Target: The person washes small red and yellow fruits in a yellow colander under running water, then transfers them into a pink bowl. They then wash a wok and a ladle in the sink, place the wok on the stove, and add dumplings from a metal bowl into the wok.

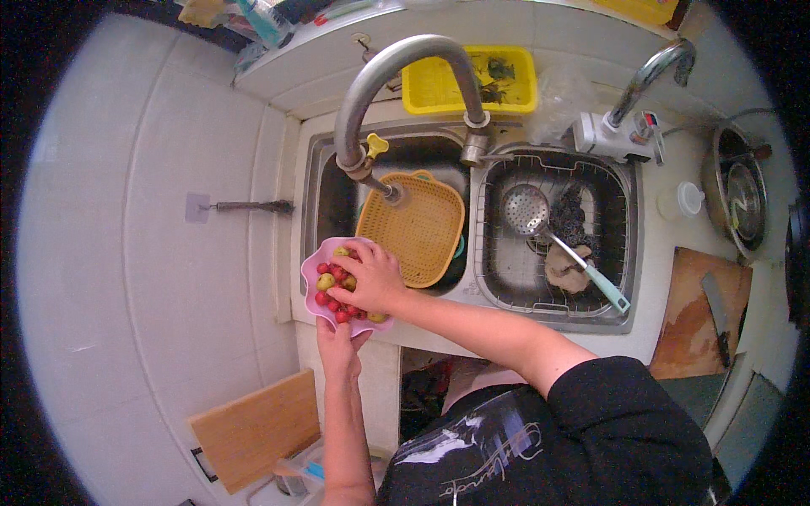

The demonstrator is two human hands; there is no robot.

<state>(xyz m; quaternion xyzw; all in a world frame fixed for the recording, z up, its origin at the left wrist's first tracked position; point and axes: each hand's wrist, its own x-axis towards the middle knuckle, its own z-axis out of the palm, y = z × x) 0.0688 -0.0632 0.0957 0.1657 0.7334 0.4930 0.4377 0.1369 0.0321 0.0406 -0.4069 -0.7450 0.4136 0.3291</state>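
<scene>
A pink bowl with a wavy rim (309, 298) holds small red fruits (322, 297) and yellow-green fruits (326, 281). My left hand (338, 348) grips its near edge from below. My right hand (374, 276) lies over the fruit with curved fingers; whether it grasps any is hidden. Just right of the bowl, an orange plastic colander basket (414, 231) sits in the left sink basin (443, 148). Above the basket hangs the spout of a curved metal faucet (393, 191), with a yellow knob (377, 145) on it.
The right basin (506, 278) holds a wire rack, a slotted skimmer (527, 210), a brown cloth (567, 269) and a dark scrubber (569, 218). A yellow tray (436, 82) stands behind the sink. Further right are a second faucet (639, 82), metal bowls (718, 190) and a knife (715, 310) on a cutting board (686, 316).
</scene>
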